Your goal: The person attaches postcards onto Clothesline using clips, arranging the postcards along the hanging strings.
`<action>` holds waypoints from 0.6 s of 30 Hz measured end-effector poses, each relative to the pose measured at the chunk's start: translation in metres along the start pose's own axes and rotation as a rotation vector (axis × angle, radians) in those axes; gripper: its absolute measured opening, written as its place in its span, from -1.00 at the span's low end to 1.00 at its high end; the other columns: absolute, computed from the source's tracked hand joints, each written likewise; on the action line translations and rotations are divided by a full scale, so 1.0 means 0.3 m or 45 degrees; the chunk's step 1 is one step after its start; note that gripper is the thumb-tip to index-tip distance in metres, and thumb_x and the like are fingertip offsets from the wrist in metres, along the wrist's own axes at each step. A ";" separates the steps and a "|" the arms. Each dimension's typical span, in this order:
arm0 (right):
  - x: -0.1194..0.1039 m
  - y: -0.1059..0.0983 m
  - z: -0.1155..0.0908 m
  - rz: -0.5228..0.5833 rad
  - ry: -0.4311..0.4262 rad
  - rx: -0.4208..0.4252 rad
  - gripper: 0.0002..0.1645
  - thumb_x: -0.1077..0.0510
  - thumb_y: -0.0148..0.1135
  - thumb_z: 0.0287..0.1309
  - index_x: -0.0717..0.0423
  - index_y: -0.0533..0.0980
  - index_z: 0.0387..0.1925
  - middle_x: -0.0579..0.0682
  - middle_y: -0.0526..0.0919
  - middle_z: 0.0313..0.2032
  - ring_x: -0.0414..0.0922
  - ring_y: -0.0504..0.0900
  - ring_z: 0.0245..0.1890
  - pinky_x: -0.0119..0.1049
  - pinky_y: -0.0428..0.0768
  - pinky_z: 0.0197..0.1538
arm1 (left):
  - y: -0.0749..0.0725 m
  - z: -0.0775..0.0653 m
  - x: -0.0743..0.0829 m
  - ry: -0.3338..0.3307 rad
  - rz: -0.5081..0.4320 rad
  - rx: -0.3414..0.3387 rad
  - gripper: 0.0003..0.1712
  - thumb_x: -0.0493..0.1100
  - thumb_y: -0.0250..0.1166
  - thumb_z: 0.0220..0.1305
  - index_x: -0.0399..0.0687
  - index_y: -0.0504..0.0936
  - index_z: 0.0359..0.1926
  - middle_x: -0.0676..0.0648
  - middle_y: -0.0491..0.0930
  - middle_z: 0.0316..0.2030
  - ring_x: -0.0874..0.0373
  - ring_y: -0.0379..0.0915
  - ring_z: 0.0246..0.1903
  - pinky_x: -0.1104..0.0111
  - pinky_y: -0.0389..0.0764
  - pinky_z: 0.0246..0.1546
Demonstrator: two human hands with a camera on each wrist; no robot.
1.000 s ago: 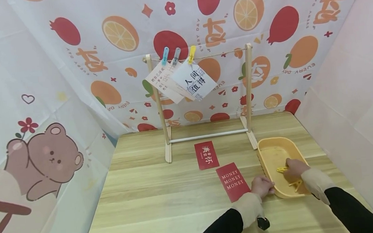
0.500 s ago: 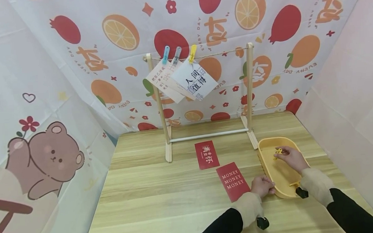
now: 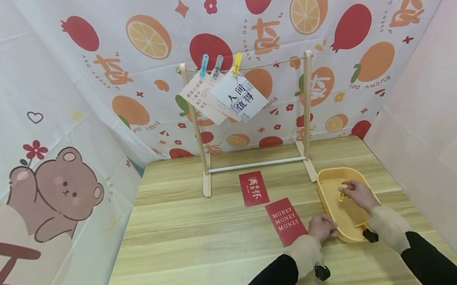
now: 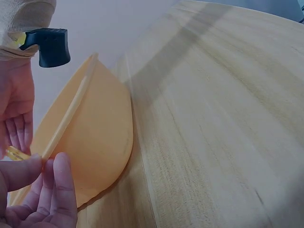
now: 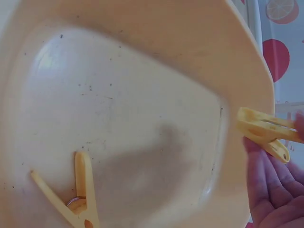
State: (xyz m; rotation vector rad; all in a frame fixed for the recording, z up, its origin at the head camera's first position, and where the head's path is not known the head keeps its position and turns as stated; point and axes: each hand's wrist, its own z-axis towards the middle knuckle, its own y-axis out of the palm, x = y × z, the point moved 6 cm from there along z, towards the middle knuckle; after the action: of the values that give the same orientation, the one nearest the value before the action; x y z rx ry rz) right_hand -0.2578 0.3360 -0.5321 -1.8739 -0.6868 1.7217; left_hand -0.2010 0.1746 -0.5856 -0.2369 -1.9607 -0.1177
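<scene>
My right hand (image 3: pixel 363 195) pinches a yellow clothespin (image 3: pixel 342 193) over the far half of a yellow plastic basin (image 3: pixel 343 220). In the right wrist view this clothespin (image 5: pixel 259 127) sits between thumb and fingers, near the basin's wall. A second yellow clothespin (image 5: pixel 83 190) lies on the basin floor, partly cut off by the view's lower edge. My left hand (image 3: pixel 321 228) holds the basin's near left rim; the left wrist view shows thumb and fingers (image 4: pixel 59 185) gripping that rim (image 4: pixel 71 111) from both sides.
A wooden rack (image 3: pixel 307 112) with a string stands at the back. Blue, grey and yellow clothespins (image 3: pixel 237 64) hold pale cards (image 3: pixel 238 96) on its left part. Two red cards (image 3: pixel 253 188) lie on the table (image 3: pixel 179 231) left of the basin. Printed cloth hangs behind.
My right hand has moved from the basin's nearer part toward its far part with the clothespin, which has turned in the fingers to point downward. The left hand stays on the rim.
</scene>
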 end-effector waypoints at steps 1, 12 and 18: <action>0.001 -0.004 -0.002 -0.004 0.012 0.010 -0.36 -0.01 0.06 0.28 0.50 0.26 0.08 0.39 0.52 -0.16 0.16 0.55 -0.24 -0.03 0.54 -0.22 | 0.000 0.000 0.000 -0.004 -0.004 0.000 -0.78 -0.40 0.31 0.07 -0.14 0.46 -0.59 -0.01 0.48 -0.74 0.24 0.44 -0.72 0.26 0.62 -0.51; 0.003 -0.033 -0.008 -0.075 -0.093 0.203 -0.77 0.19 0.28 0.09 0.29 0.44 -0.41 0.09 0.57 -0.44 -0.12 0.47 -0.46 -0.32 0.45 -0.43 | 0.002 0.004 0.000 -0.019 -0.053 -0.019 -0.80 -0.41 0.30 0.07 -0.14 0.48 -0.56 -0.03 0.51 -0.71 0.22 0.48 -0.68 0.27 0.62 -0.48; -0.010 -0.042 -0.011 -0.102 -0.169 0.305 -0.80 0.23 0.30 0.07 0.20 0.44 -0.54 0.00 0.57 -0.53 -0.24 0.38 -0.57 -0.39 0.37 -0.53 | 0.003 0.019 -0.010 -0.001 -0.064 -0.081 -0.83 -0.39 0.30 0.09 -0.14 0.50 -0.53 -0.04 0.54 -0.66 0.18 0.52 -0.64 0.25 0.62 -0.44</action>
State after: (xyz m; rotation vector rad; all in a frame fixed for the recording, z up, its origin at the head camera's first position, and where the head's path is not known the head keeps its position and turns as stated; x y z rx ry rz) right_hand -0.2552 0.3433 -0.5213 -1.5615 -0.5686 1.8015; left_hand -0.2048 0.1763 -0.5905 -0.2294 -1.9662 -0.2133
